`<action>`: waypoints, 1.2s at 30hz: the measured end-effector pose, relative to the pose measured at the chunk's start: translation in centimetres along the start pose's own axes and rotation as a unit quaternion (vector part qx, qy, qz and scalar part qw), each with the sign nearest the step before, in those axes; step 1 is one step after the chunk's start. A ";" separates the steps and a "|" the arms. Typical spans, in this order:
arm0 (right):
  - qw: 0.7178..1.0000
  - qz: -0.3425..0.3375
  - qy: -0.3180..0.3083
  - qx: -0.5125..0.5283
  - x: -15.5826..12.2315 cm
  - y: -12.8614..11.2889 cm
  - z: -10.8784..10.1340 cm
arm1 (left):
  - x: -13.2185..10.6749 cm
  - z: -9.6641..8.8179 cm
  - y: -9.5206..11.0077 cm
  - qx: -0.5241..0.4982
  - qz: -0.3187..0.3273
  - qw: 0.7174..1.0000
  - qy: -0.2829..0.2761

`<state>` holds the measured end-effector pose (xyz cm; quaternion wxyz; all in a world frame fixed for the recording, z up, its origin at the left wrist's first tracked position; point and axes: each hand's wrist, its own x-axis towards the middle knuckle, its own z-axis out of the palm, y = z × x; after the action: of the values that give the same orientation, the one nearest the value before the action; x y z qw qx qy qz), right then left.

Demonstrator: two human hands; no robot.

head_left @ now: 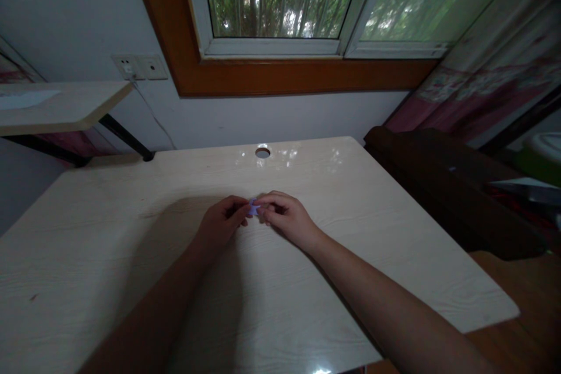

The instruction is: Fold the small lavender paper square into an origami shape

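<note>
A small purple piece, perhaps folded paper (253, 208), is held between my two hands just above the middle of the desk (280, 292). My left hand (222, 217) pinches its left side between thumb and forefinger. From the other side, the fingertips of my right hand (286, 214) close on its right edge. Fingers cover most of the piece, so its full shape is hidden. Both forearms reach in from the bottom of the view.
A round cable hole (262, 153) lies near the desk's back edge. On the left, a raised shelf (65, 108) stands on black legs. A wall socket (140, 67) has a white cable plugged in. Dark wooden furniture (438, 181) stands to the right, below a curtain (491, 70).
</note>
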<state>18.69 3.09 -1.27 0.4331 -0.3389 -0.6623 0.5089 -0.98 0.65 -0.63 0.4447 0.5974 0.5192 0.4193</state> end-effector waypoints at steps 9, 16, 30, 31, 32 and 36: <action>1.000 -0.002 0.006 -0.008 0.0 0.0 0.1 | 0.0 -0.1 -0.1 0.019 -0.007 1.000 0.005; 0.995 -0.077 0.031 -0.061 0.1 -0.4 0.1 | -0.1 -0.2 0.3 0.052 -0.004 0.998 -0.018; 0.992 -0.071 -0.001 -0.103 0.0 -0.6 -0.1 | -0.1 -0.4 0.9 -0.002 -0.014 0.999 -0.035; 0.993 -0.068 0.007 -0.099 0.0 -0.6 -0.1 | -0.1 -0.3 0.9 -0.006 -0.016 0.999 -0.032; 0.993 -0.066 0.017 -0.094 0.0 -0.6 -0.2 | -0.1 -0.3 1.0 -0.008 -0.019 0.999 -0.029; 0.994 -0.053 0.045 -0.081 0.0 -0.4 -0.2 | -0.1 -0.2 1.2 0.002 -0.028 0.999 -0.024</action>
<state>18.86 3.09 -0.89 0.4601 -0.3600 -0.6981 0.4139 -0.91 0.47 0.56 0.4670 0.5935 0.5258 0.3914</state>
